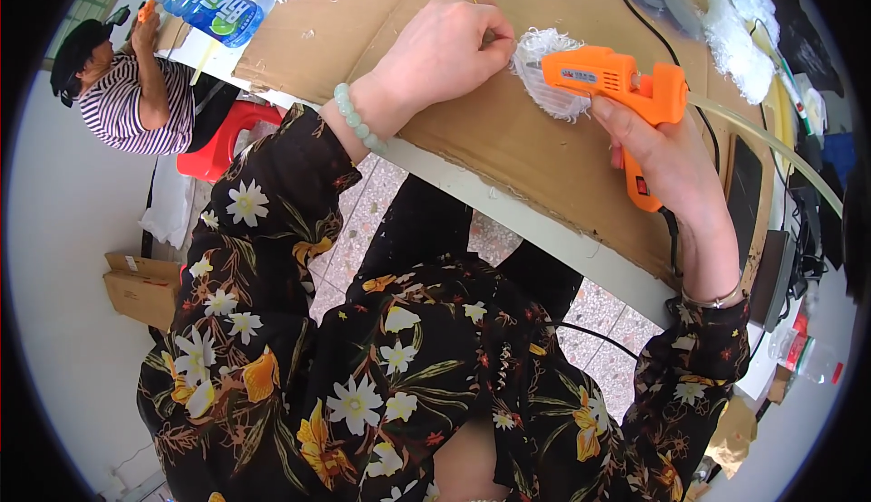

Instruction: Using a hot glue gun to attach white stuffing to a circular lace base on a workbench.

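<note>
My right hand is wrapped round the handle of an orange hot glue gun, with its nozzle pointing left. A long, pale glue stick runs out of the gun's back end. Below the nozzle lies a small oval piece with white shaggy fringe, flat on the brown cardboard. The fingertips of my left hand are pinched together at the left edge of this fringed piece. The gun covers part of its right side.
A blue-labelled bottle lies at the far left. White fluffy material sits at the back right, near a black cable. Another person sits at the left by a red stool. A clear bottle is at the lower right.
</note>
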{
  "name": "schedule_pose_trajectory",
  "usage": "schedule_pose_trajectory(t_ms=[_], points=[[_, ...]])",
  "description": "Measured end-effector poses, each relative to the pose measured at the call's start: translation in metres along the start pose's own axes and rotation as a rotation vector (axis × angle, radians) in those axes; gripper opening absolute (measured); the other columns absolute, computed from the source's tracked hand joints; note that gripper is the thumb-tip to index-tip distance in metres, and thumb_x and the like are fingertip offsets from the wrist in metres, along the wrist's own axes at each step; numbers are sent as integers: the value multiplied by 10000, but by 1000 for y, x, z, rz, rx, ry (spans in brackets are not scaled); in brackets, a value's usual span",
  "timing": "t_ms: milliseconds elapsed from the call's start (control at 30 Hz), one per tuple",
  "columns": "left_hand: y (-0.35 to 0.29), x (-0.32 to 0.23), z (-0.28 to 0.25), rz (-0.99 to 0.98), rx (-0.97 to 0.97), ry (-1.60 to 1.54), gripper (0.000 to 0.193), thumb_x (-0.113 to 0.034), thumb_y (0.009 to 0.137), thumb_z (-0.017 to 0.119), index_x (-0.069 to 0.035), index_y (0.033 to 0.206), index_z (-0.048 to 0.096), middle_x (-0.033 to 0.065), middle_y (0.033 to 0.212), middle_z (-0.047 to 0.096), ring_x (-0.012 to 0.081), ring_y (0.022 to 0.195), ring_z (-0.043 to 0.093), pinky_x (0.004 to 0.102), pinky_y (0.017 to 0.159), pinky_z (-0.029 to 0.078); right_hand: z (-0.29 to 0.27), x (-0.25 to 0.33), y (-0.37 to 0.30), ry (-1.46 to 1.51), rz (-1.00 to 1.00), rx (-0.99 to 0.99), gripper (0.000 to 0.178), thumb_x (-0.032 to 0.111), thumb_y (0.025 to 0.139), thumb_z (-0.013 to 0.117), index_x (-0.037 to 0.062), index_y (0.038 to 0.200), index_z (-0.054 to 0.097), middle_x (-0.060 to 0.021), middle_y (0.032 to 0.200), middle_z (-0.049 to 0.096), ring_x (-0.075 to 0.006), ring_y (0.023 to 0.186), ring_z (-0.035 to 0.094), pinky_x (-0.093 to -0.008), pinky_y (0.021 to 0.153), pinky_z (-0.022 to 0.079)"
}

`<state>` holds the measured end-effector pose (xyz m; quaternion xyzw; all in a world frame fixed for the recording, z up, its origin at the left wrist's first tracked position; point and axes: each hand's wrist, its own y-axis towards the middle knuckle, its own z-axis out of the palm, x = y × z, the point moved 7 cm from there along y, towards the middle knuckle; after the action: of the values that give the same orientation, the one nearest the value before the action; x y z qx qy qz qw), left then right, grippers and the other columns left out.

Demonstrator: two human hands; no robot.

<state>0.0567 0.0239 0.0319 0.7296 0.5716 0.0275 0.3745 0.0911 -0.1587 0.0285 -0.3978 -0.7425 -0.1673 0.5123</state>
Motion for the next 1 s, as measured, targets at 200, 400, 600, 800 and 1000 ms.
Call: schedule_pose_trajectory(t_ms=[200,400,600,800,1000], points=[[1,2,0,-1,-3,-36,89,-95,709,580,-27,675,627,117,630,602,293,623,555,337,791,440,1,-3,-3,59,34,18,311,329,825,650,52,933,558,10,755,535,-83,574,491,-221,547,401],[0,7,1,-64,14,-44,95,-105,714,582,-30,682,631,121,667,617,297,656,561,340,792,440,3,-1,2,25,11,2,311,337,827,646,55,925,560,9,754,535,-84,578,491,-222,550,402],[0,6,0,-72,23,-83,103,-112,719,579,-30,687,632,124,664,616,297,645,559,339,801,438,4,4,5,31,-18,-12,287,331,837,632,61,906,561,15,735,529,-83,573,490,-219,547,395],[0,6,2,-55,23,-91,94,-101,708,575,-28,682,628,126,643,607,288,623,564,327,835,424,5,2,6,39,-4,5,270,311,844,627,60,917,560,18,734,522,-82,578,490,-219,550,400],[-2,7,1,-36,12,-71,96,-107,710,577,-29,683,627,118,651,609,286,665,570,343,810,431,3,1,-2,43,31,55,295,303,836,638,55,962,543,13,756,523,-83,595,497,-224,558,417]])
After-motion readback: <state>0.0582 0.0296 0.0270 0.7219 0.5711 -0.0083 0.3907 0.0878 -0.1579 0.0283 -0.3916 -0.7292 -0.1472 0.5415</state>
